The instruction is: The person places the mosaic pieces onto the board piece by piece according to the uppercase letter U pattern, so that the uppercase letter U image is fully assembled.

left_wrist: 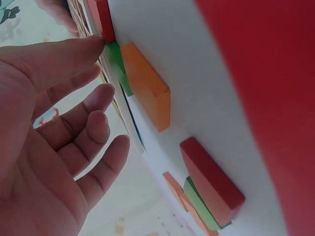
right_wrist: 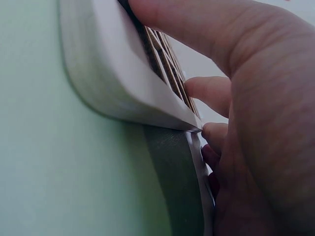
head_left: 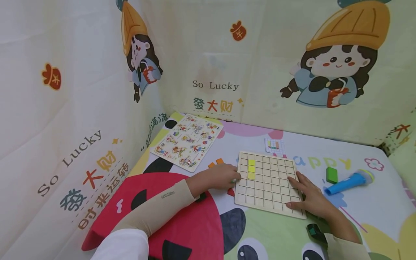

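Note:
A pale wooden grid board [head_left: 268, 186] lies flat, with several yellow squares [head_left: 251, 169] in a column near its upper left. At the board's left edge is my left hand [head_left: 224, 176]; the left wrist view shows that hand [left_wrist: 64, 132] with loosely bent, parted fingers and nothing between them. My right hand [head_left: 313, 198] rests on the right side of the board, fingers spread. In the right wrist view, the thumb of this hand [right_wrist: 266, 98] lies over the board's edge [right_wrist: 133, 88], with the other fingers alongside; the fingertips are partly hidden.
Red [left_wrist: 211, 179], orange [left_wrist: 147, 86] and green [left_wrist: 120, 69] blocks lie left of the board. A picture board [head_left: 186, 142] is at back left, a small patterned card [head_left: 274, 146] behind the grid. To the right are a green block [head_left: 332, 175] and a blue toy microphone [head_left: 347, 183].

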`<state>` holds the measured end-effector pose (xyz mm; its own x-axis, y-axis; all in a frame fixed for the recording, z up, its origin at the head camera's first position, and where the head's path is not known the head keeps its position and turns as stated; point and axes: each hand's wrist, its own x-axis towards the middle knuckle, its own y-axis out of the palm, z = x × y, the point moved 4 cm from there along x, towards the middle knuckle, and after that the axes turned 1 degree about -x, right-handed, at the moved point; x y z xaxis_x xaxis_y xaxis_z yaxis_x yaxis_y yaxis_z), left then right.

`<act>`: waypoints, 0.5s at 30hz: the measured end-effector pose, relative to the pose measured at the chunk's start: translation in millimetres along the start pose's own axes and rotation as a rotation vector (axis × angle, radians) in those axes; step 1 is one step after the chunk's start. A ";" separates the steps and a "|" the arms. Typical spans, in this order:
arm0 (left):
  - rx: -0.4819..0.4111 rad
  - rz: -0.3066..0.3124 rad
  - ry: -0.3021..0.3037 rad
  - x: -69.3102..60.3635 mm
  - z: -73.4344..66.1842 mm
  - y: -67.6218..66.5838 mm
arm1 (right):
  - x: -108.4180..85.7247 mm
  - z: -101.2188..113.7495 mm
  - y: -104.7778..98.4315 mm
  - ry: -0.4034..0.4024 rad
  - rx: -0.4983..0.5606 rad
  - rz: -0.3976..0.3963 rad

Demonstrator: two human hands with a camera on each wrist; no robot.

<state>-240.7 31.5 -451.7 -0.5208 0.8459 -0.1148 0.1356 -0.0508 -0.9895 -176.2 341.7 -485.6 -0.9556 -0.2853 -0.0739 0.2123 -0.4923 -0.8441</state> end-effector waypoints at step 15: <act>0.010 0.005 -0.019 -15.7 1.6 -0.6 | 1.1 -0.7 2.1 0.007 -0.003 -0.011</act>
<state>-234.0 17.4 -449.4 -0.5357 0.8356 -0.1213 0.1301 -0.0602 -0.9897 -176.9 341.0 -487.8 -0.9592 -0.2744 -0.0686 0.2015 -0.4925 -0.8467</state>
